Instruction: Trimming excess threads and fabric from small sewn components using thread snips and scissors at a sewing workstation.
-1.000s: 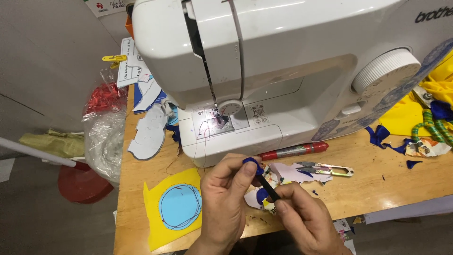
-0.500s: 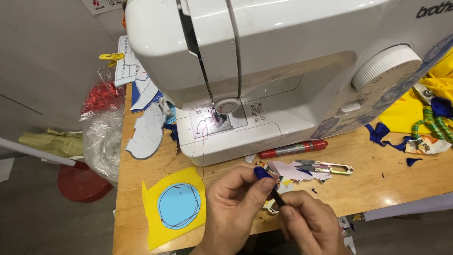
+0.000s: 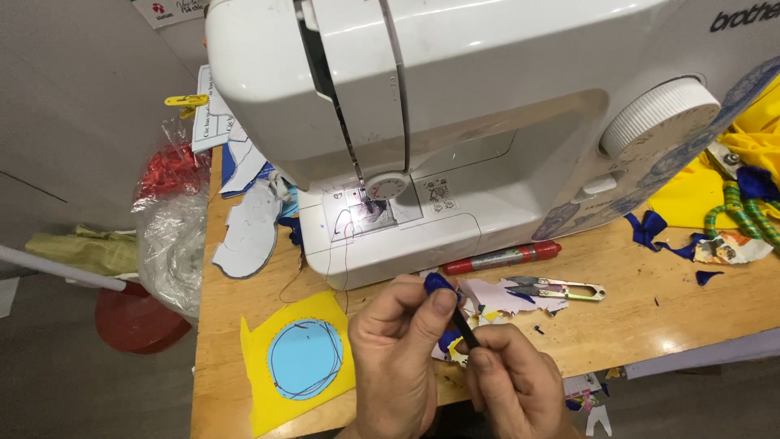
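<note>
While the left hand [image 3: 402, 358] pinched a small dark blue fabric scrap [image 3: 436, 283] between thumb and forefinger at lower centre of the frame, the right hand [image 3: 512, 382] closed its fingertips on a thin black tool [image 3: 465, 329], angled up into the scrap. Both hands were held close together just in front of the white sewing machine [image 3: 455, 122], probably for steadiness, with the red marker [image 3: 500, 258] and thread snips [image 3: 556, 286] lying within reach on the wooden table [image 3: 650, 317].

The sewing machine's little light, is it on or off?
On. A bright spot glows on the metal plate under the needle of the sewing machine, lighting the area around the presser foot.
</note>
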